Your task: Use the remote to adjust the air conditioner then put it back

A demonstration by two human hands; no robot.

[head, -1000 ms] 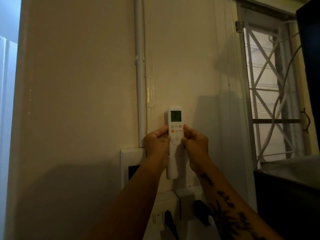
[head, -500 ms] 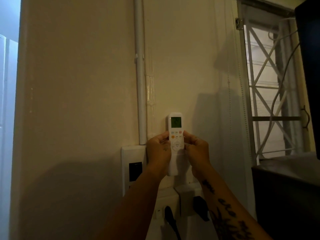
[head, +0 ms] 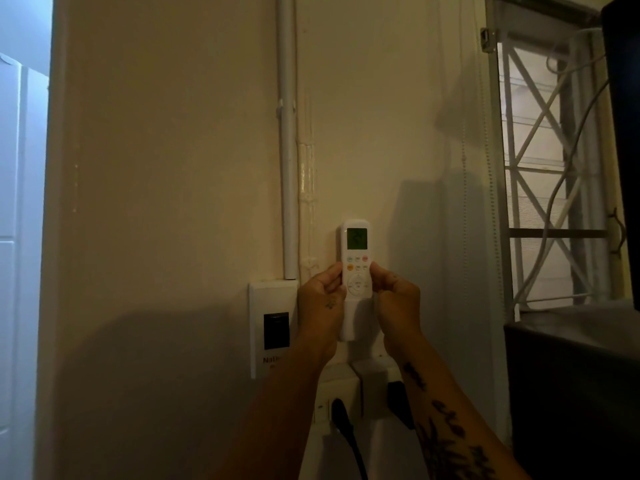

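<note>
The remote (head: 356,261) has slid lower into its cream wall (head: 173,202) holder (head: 348,322).

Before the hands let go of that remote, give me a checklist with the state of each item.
1. Remote lower end inside wall holder: ok.
2. Remote upright, screen facing out: ok.
3. Left hand and right hand both gripping its sides: ok.
4. Remote pushed fully down to the holder's bottom: cannot tell.
5. Air conditioner setting on the green display: cannot tell, digits blurred.
6. Plugs below clear of the holder: ok.
</note>
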